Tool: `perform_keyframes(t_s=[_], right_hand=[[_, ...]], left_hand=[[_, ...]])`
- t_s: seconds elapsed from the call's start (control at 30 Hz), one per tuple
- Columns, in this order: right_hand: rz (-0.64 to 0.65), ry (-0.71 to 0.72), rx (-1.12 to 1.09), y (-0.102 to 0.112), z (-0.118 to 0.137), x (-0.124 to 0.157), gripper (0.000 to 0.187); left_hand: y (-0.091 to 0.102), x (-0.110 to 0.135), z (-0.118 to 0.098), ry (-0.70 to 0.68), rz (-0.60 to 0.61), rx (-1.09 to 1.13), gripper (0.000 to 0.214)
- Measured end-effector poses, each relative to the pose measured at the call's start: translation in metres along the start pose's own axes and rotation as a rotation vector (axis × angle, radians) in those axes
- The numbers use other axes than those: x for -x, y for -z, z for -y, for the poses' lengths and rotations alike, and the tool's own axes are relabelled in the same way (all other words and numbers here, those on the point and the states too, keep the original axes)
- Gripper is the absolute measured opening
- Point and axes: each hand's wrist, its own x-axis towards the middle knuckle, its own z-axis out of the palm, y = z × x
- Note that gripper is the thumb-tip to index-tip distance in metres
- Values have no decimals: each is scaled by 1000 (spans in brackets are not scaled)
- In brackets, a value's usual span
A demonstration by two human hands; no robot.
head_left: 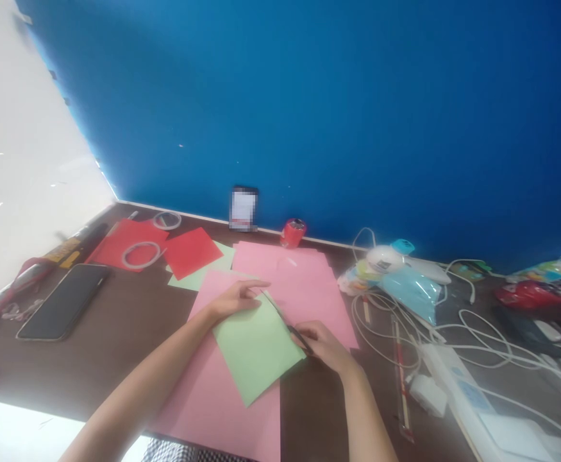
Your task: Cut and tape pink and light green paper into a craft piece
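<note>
A light green sheet of paper (pixel 256 353) lies at a slant over the pink paper (pixel 232 417). My left hand (pixel 236 299) is at its upper left edge, fingers closed on the paper near the top corner. In my right hand (pixel 319 346) is a pair of scissors (pixel 297 335) with dark handles. The thin blades point up and left along the sheet's upper right edge; whether they are parted is too blurred to tell. More pink sheets (pixel 299 282) are spread behind my hands.
Red paper (pixel 193 252), tape rings (pixel 142 255) and a phone (pixel 63 301) lie on the left. A red can (pixel 292 233) stands by the blue partition (pixel 309 115). White cables (pixel 386 327), a power strip (pixel 458 391) and plastic packets (pixel 412 289) crowd the right.
</note>
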Motion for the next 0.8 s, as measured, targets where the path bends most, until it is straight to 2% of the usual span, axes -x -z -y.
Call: perform_keyframes(t_s=[0.23, 0.33, 0.43, 0.53, 0.6, 0.67, 0.8], right_hand=[[-43, 0, 72, 0, 0, 3, 40], [-120, 4, 86, 2, -3, 4, 40], [-326, 37, 179, 5, -10, 2, 36], [-664, -16, 381, 10, -21, -3, 30], [-858, -93, 464, 16, -28, -6, 29], [-966, -148, 471, 21, -34, -7, 32], [-1035, -133, 506, 29, -43, -7, 33]], left_hand=[[0, 1, -2, 1, -6, 23, 56], [0, 2, -4, -6, -38, 32, 54], [3, 5, -4, -23, -108, 83, 44], [12, 6, -2, -22, -145, 253, 26], [20, 6, -2, -26, -177, 386, 24], [28, 6, -6, -86, -299, 486, 26], [45, 7, -19, -276, -783, 518, 22]])
